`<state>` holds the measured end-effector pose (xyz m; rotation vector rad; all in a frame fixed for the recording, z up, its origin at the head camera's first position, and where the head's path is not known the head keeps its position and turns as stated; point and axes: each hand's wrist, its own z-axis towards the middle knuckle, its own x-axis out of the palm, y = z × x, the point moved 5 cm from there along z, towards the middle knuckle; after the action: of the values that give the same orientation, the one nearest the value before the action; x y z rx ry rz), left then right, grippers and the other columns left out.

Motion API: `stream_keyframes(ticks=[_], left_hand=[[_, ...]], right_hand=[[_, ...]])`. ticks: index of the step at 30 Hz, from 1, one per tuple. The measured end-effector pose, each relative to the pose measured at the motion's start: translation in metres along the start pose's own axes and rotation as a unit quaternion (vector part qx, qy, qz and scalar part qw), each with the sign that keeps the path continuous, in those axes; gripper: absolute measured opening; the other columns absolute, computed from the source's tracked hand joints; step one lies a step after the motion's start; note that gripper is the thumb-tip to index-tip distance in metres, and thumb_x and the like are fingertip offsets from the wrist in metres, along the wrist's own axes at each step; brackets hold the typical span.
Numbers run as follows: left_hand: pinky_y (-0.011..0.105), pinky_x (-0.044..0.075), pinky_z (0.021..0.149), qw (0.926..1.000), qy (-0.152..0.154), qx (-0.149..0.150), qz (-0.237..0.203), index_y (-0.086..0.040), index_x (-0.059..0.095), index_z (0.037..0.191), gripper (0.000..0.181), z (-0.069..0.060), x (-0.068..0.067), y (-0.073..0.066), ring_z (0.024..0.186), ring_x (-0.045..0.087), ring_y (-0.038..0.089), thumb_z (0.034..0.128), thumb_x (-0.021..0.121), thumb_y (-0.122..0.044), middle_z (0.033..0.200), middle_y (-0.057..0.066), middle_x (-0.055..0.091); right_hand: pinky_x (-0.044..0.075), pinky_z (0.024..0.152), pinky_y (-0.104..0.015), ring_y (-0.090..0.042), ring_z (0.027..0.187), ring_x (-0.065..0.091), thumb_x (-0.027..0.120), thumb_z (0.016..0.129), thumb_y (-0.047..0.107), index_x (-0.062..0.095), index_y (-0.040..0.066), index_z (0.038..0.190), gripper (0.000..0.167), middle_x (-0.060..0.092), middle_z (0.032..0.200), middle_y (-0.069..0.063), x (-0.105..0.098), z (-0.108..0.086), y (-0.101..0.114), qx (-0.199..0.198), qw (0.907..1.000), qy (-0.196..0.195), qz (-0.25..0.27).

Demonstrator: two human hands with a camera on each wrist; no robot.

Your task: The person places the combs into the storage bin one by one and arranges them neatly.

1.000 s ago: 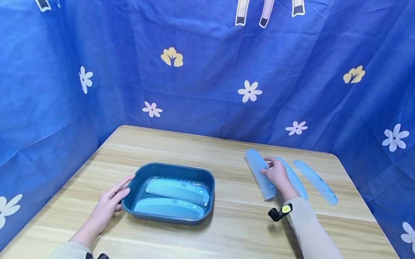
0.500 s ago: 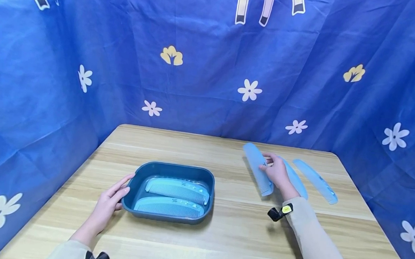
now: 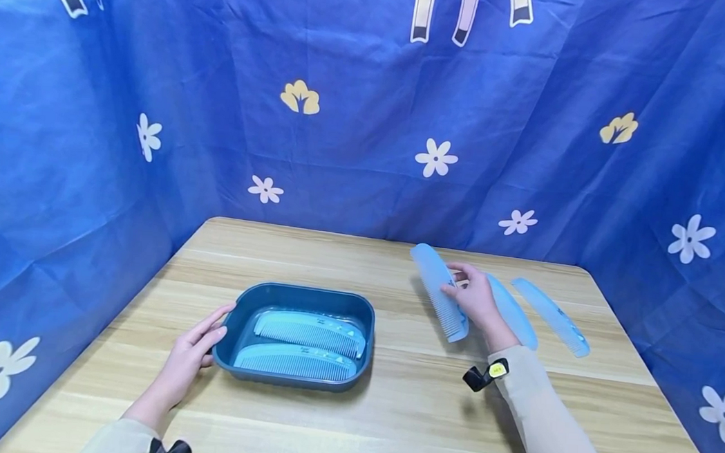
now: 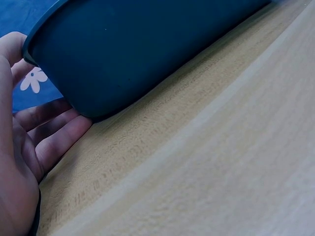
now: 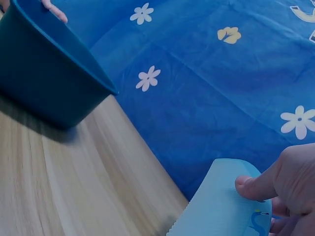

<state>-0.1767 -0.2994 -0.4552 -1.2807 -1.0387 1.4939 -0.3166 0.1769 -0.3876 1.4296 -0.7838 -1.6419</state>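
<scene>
My right hand (image 3: 475, 299) pinches a light blue comb (image 3: 438, 293) by its back edge, thumb on the near face. The comb is tilted and raised off the table, its teeth towards the basin. In the right wrist view that comb (image 5: 221, 204) carries a small printed figure near the thumb. On the left, my left hand (image 3: 188, 354) holds the end of a dark blue rectangular basin (image 3: 291, 381), with fingers at its rim and, in the left wrist view, others against the outer wall (image 4: 123, 54). Two similar combs, an upper one (image 3: 309, 328) and a lower one (image 3: 294, 362), lie inside it.
Two more light blue combs lie on the right of the wooden table (image 3: 401, 409): one (image 3: 512, 312) partly behind my right hand, another (image 3: 550, 318) farther right. A blue patterned curtain (image 3: 369, 116) stands around the table's back and sides.
My right hand has lifted the comb from the table and moved it a little left. The left hand and the basin have stayed in place.
</scene>
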Motion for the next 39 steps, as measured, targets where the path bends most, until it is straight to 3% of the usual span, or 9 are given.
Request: stream_keyframes(ticks=[9,23,30,39], left_hand=[[0.027,0.053,0.067,1.0000,-0.001,0.003,-0.007,-0.017,0.039,0.143,0.045,0.000,-0.001,-0.001,0.094,0.057,0.004,0.0991,0.046,-0.026,0.116,-0.004,0.051],[0.027,0.053,0.066,1.0000,-0.003,0.004,0.001,-0.017,0.040,0.142,0.045,-0.001,0.001,0.001,0.094,0.056,0.004,0.0992,0.046,-0.027,0.115,-0.001,0.050],[0.027,0.053,0.067,1.0000,-0.003,0.000,-0.004,-0.018,0.040,0.142,0.045,0.000,0.000,0.001,0.093,0.057,0.005,0.0990,0.046,-0.028,0.115,-0.002,0.051],[0.028,0.054,0.066,0.9999,-0.002,0.014,-0.007,-0.014,0.039,0.142,0.044,0.000,0.001,-0.002,0.095,0.057,0.005,0.0994,0.045,-0.024,0.115,-0.001,0.053]], right_hand=[[0.047,0.059,-0.027,-0.020,0.067,0.054,0.072,0.077,0.000,0.059,-0.002,0.117,0.042,0.059,0.090,-0.014,0.004,-0.004,0.018,-0.065,0.9972,-0.005,0.035],[0.046,0.057,-0.024,-0.019,0.064,0.052,0.072,0.076,-0.004,0.062,-0.001,0.116,0.042,0.060,0.091,-0.017,0.026,-0.015,0.037,-0.070,0.9964,0.029,0.038],[0.046,0.055,-0.023,-0.018,0.062,0.052,0.072,0.077,-0.003,0.060,-0.003,0.118,0.042,0.060,0.092,-0.019,0.037,-0.021,0.046,-0.081,0.9931,0.051,0.068],[0.047,0.054,-0.026,-0.018,0.064,0.053,0.072,0.079,0.000,0.061,0.002,0.119,0.041,0.060,0.090,-0.012,0.053,-0.029,0.061,-0.080,0.9922,0.078,0.055]])
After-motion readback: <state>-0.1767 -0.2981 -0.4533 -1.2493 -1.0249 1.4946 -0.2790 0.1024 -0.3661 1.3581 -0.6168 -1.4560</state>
